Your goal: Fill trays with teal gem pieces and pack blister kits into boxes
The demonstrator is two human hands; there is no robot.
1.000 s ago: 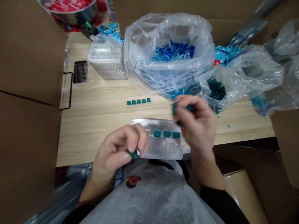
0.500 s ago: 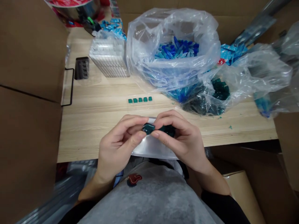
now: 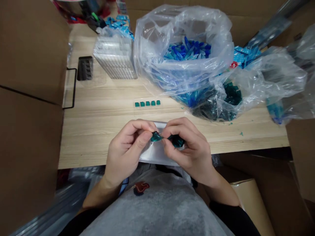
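Observation:
My left hand [image 3: 128, 150] and my right hand [image 3: 188, 149] meet above a clear plastic tray [image 3: 154, 154] at the table's near edge. Thumb and forefinger of my left hand pinch a small teal piece [image 3: 155, 136]. My right hand's fingertips touch the same piece, and more teal pieces [image 3: 177, 141] sit in its closed fingers. The hands hide most of the tray. A row of several teal squares [image 3: 147, 103] lies in a clear strip on the wooden table [image 3: 98, 124] beyond the hands.
A big clear bag of blue pieces [image 3: 184, 52] stands at the back. A bag of dark teal pieces [image 3: 226, 98] lies to its right. A stack of clear trays [image 3: 114, 59] and a black holder [image 3: 85, 68] sit back left. Cardboard walls [image 3: 29, 82] flank the table.
One second ago the hands were apart, the left low, the right raised over the tray with three teal pieces visible. They have come together above the tray and now both touch one teal piece.

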